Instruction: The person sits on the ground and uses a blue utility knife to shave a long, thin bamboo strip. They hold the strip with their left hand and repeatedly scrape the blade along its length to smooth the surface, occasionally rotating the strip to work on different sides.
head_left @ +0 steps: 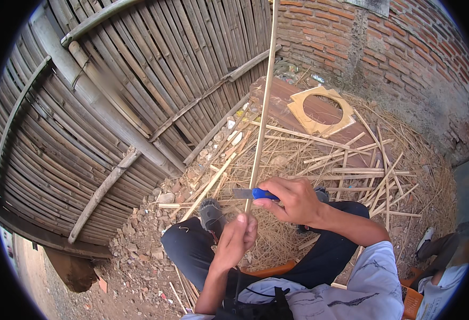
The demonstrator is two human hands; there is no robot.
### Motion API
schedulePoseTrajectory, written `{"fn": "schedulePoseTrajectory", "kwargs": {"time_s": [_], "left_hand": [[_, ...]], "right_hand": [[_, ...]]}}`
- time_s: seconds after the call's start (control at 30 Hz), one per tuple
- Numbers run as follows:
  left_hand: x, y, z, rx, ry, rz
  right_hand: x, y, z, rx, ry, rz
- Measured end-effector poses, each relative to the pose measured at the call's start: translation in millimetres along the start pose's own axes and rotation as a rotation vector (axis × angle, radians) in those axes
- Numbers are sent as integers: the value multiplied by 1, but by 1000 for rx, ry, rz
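Observation:
My left hand (236, 239) is closed round the lower end of a long, thin bamboo strip (263, 112), which rises away from me past the top of the view. Just above it, my right hand (293, 198) grips a knife by its blue handle (264, 194). The knife's short grey blade (242, 193) points left and lies across the strip, close to my left fingers. Whether the edge has bitten into the bamboo I cannot tell. Both hands are above the ground between my bent knees.
Many cut bamboo strips (352, 172) lie on straw ahead and right. A square frame with a round hole (300, 113) rests on a brown board (282, 96). A bamboo wall (154, 69) stands left, a brick wall (405, 58) at the back right. Another person's leg (441, 250) shows at the right.

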State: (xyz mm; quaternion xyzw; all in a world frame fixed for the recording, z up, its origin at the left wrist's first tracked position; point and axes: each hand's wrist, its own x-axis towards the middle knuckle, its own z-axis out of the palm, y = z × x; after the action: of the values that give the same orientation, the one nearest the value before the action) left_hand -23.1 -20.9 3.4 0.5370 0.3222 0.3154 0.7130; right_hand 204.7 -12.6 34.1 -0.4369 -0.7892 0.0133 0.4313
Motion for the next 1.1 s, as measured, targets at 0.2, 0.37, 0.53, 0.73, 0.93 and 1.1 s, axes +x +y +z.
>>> {"fn": "schedulePoseTrajectory", "kwargs": {"time_s": [0.2, 0.37, 0.53, 0.73, 0.93, 1.1], "left_hand": [[3, -1, 3, 142, 59, 42], [8, 1, 11, 431, 196, 263], [9, 8, 21, 603, 308, 303], [1, 17, 24, 691, 312, 271], [-1, 15, 21, 719, 288, 227], [-14, 8, 15, 724, 278, 127]], "right_hand": [[1, -2, -1, 33, 1, 31], [1, -2, 0, 25, 25, 31], [1, -1, -2, 15, 22, 46], [3, -6, -6, -18, 0, 56], [4, 0, -11, -47, -15, 59], [15, 29, -28, -165, 120, 176]]}}
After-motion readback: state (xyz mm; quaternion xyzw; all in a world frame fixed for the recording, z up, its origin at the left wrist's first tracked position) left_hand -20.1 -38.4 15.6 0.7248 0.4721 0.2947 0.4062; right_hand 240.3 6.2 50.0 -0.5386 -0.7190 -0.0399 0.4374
